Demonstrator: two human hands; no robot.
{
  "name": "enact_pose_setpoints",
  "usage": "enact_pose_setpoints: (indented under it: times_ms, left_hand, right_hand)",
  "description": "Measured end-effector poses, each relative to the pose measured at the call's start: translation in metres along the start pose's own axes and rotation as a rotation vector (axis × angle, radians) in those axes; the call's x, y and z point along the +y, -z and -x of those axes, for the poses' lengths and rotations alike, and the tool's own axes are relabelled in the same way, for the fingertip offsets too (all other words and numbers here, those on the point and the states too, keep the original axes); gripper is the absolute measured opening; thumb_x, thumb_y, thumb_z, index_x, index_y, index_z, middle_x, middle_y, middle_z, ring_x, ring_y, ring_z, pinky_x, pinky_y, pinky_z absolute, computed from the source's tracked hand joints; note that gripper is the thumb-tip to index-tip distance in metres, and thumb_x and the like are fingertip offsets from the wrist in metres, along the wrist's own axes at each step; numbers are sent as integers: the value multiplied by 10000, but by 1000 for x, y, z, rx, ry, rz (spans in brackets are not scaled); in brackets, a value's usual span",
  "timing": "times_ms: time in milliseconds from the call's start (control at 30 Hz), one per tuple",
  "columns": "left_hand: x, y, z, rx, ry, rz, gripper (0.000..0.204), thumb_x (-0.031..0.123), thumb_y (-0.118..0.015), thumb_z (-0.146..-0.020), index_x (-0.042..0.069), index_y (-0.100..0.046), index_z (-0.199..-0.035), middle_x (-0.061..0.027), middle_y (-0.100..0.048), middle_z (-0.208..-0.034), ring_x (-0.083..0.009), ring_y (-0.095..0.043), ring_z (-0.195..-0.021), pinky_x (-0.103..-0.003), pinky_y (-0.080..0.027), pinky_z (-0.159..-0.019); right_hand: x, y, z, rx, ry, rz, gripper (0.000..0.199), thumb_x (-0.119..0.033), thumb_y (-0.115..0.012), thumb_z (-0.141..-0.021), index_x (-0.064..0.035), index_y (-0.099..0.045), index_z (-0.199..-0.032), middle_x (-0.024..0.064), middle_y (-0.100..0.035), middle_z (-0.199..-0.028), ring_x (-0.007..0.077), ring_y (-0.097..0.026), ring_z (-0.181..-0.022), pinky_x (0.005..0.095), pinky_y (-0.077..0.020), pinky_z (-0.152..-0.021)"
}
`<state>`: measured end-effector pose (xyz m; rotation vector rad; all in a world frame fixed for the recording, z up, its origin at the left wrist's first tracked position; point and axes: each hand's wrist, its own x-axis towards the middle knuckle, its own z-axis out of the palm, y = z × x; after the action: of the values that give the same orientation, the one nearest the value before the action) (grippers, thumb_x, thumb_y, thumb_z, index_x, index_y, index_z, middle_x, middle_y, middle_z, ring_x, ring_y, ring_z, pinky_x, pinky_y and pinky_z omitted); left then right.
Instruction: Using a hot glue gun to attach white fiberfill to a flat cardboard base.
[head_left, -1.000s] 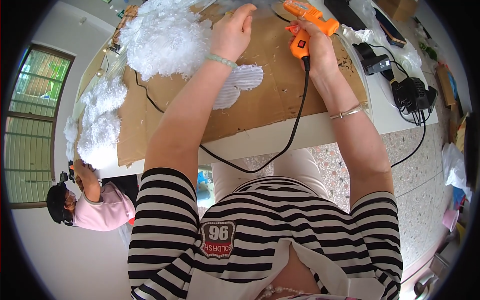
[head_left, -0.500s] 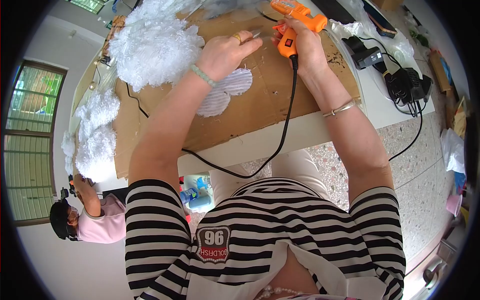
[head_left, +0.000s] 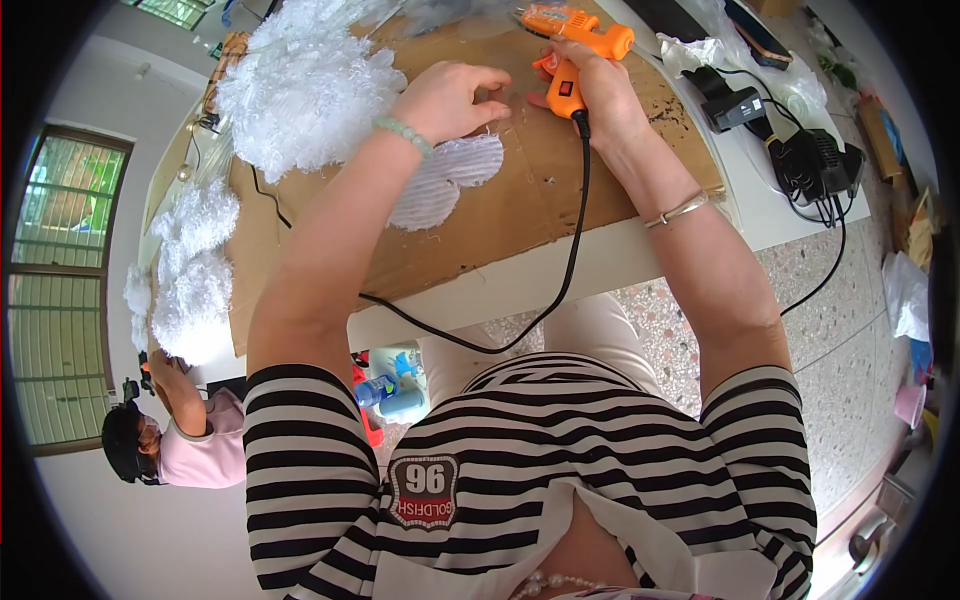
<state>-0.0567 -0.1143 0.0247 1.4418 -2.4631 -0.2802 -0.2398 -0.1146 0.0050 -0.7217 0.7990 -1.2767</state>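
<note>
My right hand (head_left: 607, 92) is wrapped round the handle of an orange hot glue gun (head_left: 566, 90), its nozzle pointing to the far left. A black cord (head_left: 582, 200) hangs from the handle and loops toward me. Across from it, my left hand (head_left: 448, 100) hovers over the cardboard with thumb and forefinger apart and nothing visible between them; its other fingers are curled and partly hidden. Just below that hand lies a white, ribbed, cloud-shaped piece (head_left: 445, 185), flat on the cardboard (head_left: 520, 215).
Fluffy white bundles (head_left: 305, 95) heap up at the far left, with more white tufts (head_left: 195, 265) along the left edge. Black adapters and coiled cables (head_left: 815, 165) lie at the right. A co-worker in pink (head_left: 205, 440) sits at the left. Blue containers (head_left: 385, 392) stand below the table.
The glue gun has shifted slightly left and nearer in my right hand. My left thumb and forefinger have parted; the shiny sliver at their tips no longer shows.
</note>
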Motion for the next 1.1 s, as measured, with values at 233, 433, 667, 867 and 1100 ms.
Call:
enact_pose_setpoints:
  times_ms: [233, 433, 667, 867, 1100]
  left_hand:
    - [-8, -3, -10, -27, -65, 9, 338, 209, -668, -751, 50, -623, -1045, -104, -661, -917, -242, -619, -852, -338, -478, -772]
    - [-11, -10, -12, 36, -126, -65, 309, 189, -643, -771, 85, -624, -1062, -112, -625, -920, -260, -581, -873, -358, -461, -786]
    - [-2, -17, -15, 84, -236, -270, 313, 100, -586, -765, 78, -575, -1077, -141, -626, -807, -309, -608, -774, -409, -483, -676]
    - [3, -16, -18, 47, -282, -587, 320, 37, -527, -759, 89, -553, -1073, -151, -605, -754, -321, -611, -688, -404, -502, -590]
    - [-11, 29, -13, 490, -82, -368, 365, 27, -523, -792, 172, -585, -1121, -88, -640, -874, -243, -617, -668, -339, -511, -598]
  right_hand:
    - [2, 3, -3, -27, 25, -7, 195, -173, -521, -881, -26, -544, -1008, 60, -559, -870, 197, -574, -829, 421, -554, -690]
    - [2, 3, -4, -17, 18, -17, 189, -170, -528, -880, -26, -540, -1002, 60, -559, -859, 192, -577, -815, 415, -555, -694]
    - [5, 5, -8, -30, 19, -40, 198, -162, -518, -885, 1, -540, -997, 69, -559, -864, 183, -584, -795, 404, -560, -707]
    - [6, 3, -6, -27, 13, -52, 207, -163, -509, -890, 7, -543, -1001, 71, -558, -873, 187, -587, -800, 403, -561, -716]
    - [6, 2, -6, -37, 17, -19, 201, -151, -500, -884, 15, -547, -986, 76, -553, -866, 195, -573, -820, 427, -552, -742]
